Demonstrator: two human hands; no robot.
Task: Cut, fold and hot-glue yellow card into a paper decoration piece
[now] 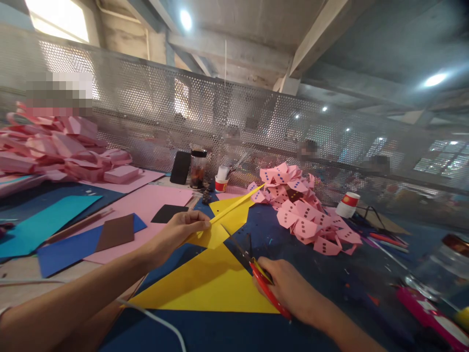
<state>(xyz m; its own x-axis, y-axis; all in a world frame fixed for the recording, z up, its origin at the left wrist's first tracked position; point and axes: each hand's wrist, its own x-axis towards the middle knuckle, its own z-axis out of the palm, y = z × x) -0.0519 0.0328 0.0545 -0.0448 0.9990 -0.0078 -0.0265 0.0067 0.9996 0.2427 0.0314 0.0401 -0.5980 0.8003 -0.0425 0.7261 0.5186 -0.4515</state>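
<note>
My left hand pinches a yellow sheet, craft paper or thin foam, with a narrow strip folded or raised along its top edge. In my right hand is a pair of scissors with red handles. Their blades point up and left, at the lower right edge of the held sheet; whether they touch it I cannot tell. Beneath both hands a large yellow sheet lies on the dark blue table cover. Another yellow piece shows behind the held one.
Pink folded pieces with dark squares are heaped behind right; more pink pieces pile up at left. Blue, brown and teal sheets lie leftward. A lidded jar and paper cup stand by the mesh partition. A white cable crosses the front.
</note>
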